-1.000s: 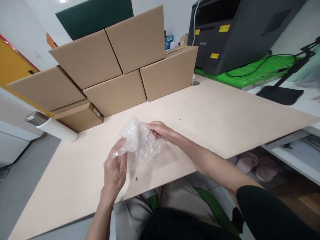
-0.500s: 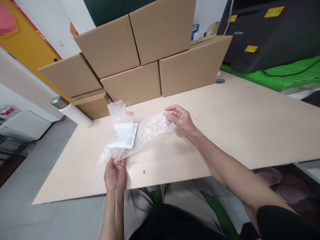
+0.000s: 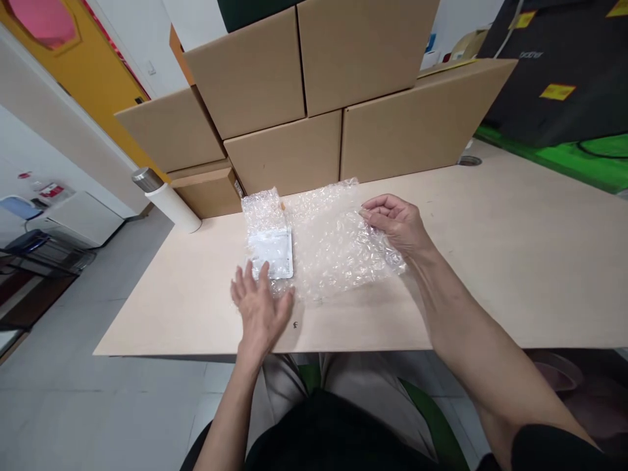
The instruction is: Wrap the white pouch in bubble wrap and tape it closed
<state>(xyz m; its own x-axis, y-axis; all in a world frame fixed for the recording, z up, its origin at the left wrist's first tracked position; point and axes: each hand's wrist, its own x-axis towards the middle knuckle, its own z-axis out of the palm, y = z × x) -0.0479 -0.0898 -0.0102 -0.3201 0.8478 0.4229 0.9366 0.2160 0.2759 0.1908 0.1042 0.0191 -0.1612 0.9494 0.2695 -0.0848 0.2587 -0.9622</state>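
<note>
A sheet of clear bubble wrap [image 3: 333, 245] lies spread over the table in front of me. On its left part rests a flat, whitish packet [image 3: 271, 248] with small print along its right side. My left hand [image 3: 260, 307] is open, fingers spread, over the near edge of the wrap and the packet's lower end. At the sheet's right side, my right hand [image 3: 395, 222] pinches the edge of the bubble wrap between thumb and fingers. Part of the packet's lower left is hidden behind my left fingers.
Stacked cardboard boxes [image 3: 284, 157] form a wall along the table's back. A white bottle [image 3: 171, 206] with a metal cap stands at the left beside a low carton [image 3: 209, 193]. A dark machine [image 3: 554, 72] sits on a green surface [image 3: 540, 150] at the back right.
My left hand has let go of the wrap's near edge and opened. The bubble wrap, bunched and lifted before, now lies flatter, its right side drawn out by my right hand. The view has shifted.
</note>
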